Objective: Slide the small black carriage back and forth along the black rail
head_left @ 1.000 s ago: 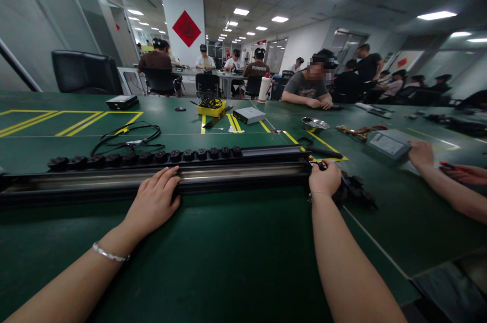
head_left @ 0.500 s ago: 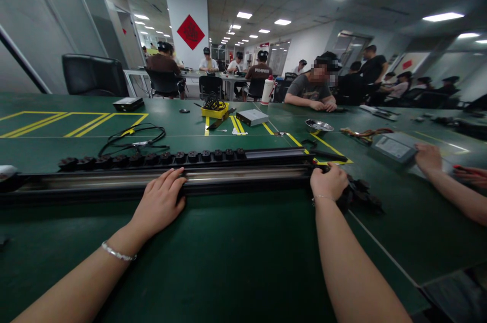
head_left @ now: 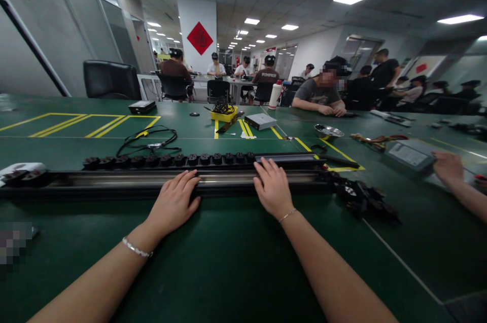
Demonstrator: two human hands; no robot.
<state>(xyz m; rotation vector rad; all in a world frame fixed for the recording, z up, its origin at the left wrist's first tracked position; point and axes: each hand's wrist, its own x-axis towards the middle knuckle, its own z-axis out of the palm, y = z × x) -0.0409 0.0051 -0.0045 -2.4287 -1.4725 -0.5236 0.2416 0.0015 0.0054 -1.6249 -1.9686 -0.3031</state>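
A long black rail-like housing [head_left: 228, 180] with a shiny metal inside lies across the green table. My left hand [head_left: 174, 205] rests on it near the middle, fingers stretched over the channel and the thumb at its near side. Farther right, my right hand [head_left: 274, 188] lies open with its fingers reaching over the housing toward the strip behind. That second black strip [head_left: 283, 156] carries a row of round black socket-like modules [head_left: 166, 160] along its left part. Loose black modules [head_left: 363, 195] are heaped at the housing's right end. A white part [head_left: 28, 171] sits at its left end.
Behind the strip lie a looped black cable [head_left: 148, 143], a yellow tray [head_left: 224, 114] of cables, a grey box [head_left: 260, 120] and a metal bowl [head_left: 328, 131]. At right, another person's hand [head_left: 449, 167] touches a metal power supply [head_left: 411, 154].
My right hand has left the housing's right end and moved left, now lying open over its middle part. My left hand stays on the housing. The camera view has shifted slightly.
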